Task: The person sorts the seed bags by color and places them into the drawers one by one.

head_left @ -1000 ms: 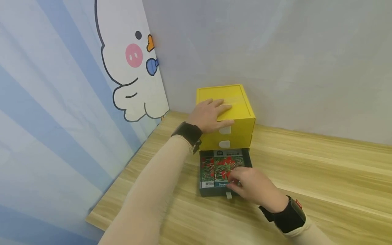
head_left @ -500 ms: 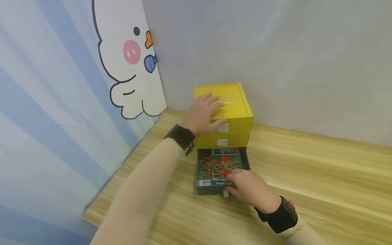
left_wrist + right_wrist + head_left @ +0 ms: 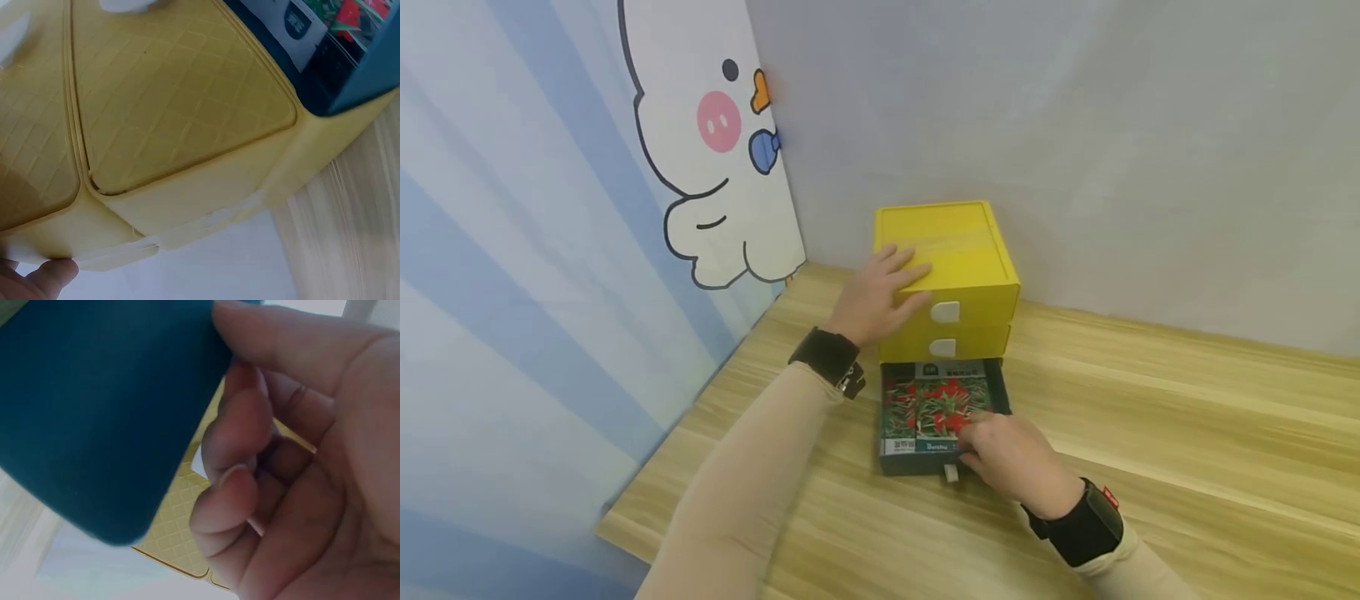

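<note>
A yellow drawer unit (image 3: 964, 268) stands on the table with two closed drawers above a pulled-out dark teal drawer (image 3: 904, 465). Seed packets (image 3: 940, 408) printed with red flowers lie flat in it. My left hand (image 3: 876, 297) rests on the unit's top left part, fingers spread; only its fingertips show in the left wrist view. My right hand (image 3: 1018, 458) is at the front right of the teal drawer. In the right wrist view the thumb (image 3: 269, 331) lies against the drawer's front wall (image 3: 106, 425) and the curled fingers are behind it, holding the rim.
The wooden table (image 3: 1172, 417) extends to the right and front. Behind the unit rises a grey wall (image 3: 1075, 150). A cartoon-printed curtain (image 3: 587, 250) hangs at the left past the table's edge. A white tab (image 3: 951, 473) sticks out from the drawer front.
My left hand has lifted slightly, shifted left and come down on the unit's top left part. My right hand's thumb and fingers have closed on the teal drawer's front rim.
</note>
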Available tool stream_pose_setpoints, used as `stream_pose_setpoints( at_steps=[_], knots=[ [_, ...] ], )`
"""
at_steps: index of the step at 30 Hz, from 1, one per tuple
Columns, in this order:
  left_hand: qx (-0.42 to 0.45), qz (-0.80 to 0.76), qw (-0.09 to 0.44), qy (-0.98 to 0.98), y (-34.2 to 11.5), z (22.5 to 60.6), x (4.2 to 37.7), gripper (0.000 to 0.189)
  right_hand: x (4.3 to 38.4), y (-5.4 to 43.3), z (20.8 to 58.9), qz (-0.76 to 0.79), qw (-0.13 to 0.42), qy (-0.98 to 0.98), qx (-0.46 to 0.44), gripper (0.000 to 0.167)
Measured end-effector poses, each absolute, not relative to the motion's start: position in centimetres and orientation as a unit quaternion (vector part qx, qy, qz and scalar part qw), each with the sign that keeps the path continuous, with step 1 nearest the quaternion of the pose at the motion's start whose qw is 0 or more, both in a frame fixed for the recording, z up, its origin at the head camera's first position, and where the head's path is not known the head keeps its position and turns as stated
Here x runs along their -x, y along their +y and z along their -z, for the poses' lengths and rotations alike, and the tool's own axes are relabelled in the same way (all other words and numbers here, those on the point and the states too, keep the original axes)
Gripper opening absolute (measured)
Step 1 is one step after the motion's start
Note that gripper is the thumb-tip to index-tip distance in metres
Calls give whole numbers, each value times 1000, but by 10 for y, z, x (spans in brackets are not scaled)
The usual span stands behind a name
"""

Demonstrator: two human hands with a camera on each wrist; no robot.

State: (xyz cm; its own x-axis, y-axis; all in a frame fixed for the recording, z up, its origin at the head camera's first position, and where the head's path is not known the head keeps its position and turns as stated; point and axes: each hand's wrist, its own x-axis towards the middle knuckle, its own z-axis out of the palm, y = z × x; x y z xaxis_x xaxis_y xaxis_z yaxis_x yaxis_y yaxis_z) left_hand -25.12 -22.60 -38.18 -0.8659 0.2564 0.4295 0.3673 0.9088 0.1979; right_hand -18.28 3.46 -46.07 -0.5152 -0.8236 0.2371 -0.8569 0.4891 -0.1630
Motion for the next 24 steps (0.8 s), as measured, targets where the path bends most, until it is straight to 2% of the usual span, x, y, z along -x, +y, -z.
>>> stream_pose_setpoints(
  at_steps=[6, 13, 24],
  knots=[
    [167, 143, 217, -951, -225, 381, 250, 49, 182, 33, 461, -121, 88, -859, -489, 10],
    [165, 142, 193, -957, -226, 379, 250, 49, 182, 33, 463, -129, 149, -851, -487, 15],
    [163, 109, 157, -968, -228, 371, 248, 50, 189, 31, 470, -137, 160, -850, -482, 13]
  ],
)
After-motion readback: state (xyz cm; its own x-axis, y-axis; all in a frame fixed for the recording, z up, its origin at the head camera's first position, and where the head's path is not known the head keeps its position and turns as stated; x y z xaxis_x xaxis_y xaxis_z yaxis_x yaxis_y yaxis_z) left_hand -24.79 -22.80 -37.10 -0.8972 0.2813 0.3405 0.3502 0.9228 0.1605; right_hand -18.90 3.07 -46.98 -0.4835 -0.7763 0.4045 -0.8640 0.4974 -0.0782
